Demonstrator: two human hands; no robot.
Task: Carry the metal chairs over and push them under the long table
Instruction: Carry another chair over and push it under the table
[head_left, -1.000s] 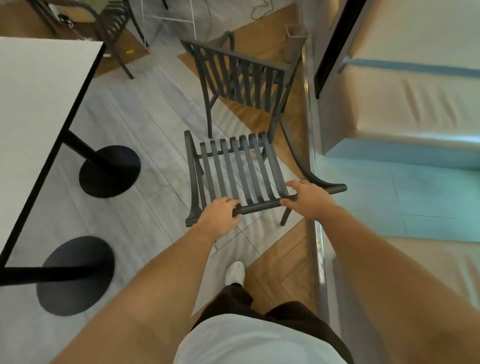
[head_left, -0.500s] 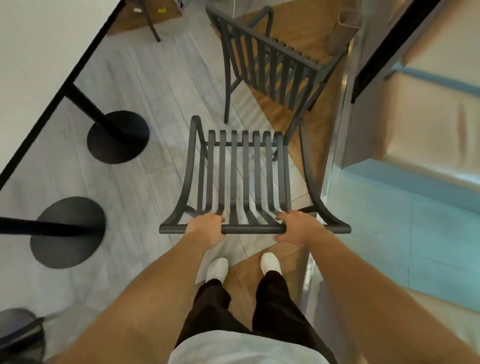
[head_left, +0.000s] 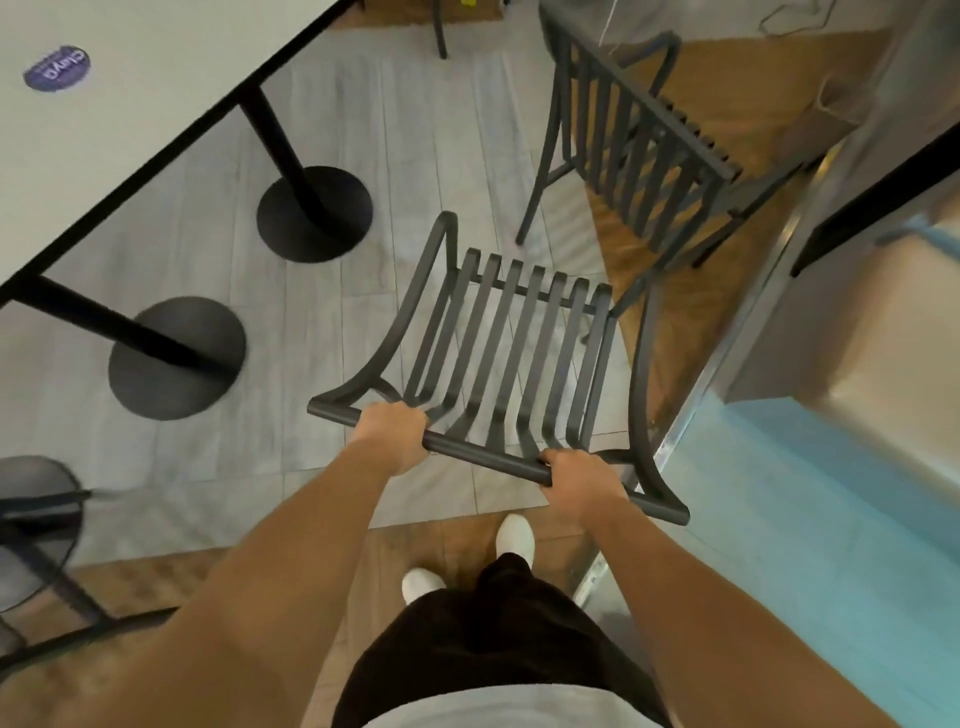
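Grey plank floor beside the long worktop (head_left: 130, 109); both arms stretched forward, left hand (head_left: 390, 435) and right hand (head_left: 582, 486) wrapped round the top rail of the metal chair (head_left: 511, 353), apart.

Both hands on the top rail of the dark metal chair (head_left: 511, 338): left hand (head_left: 390, 435) wrapped round it, right hand (head_left: 582, 483) gripping too. Left of the chair, the long table (head_left: 130, 93); beyond the chair, a second chair (head_left: 644, 140).

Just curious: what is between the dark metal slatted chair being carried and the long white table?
In the head view, only bare grey floor separates the carried chair from the table.
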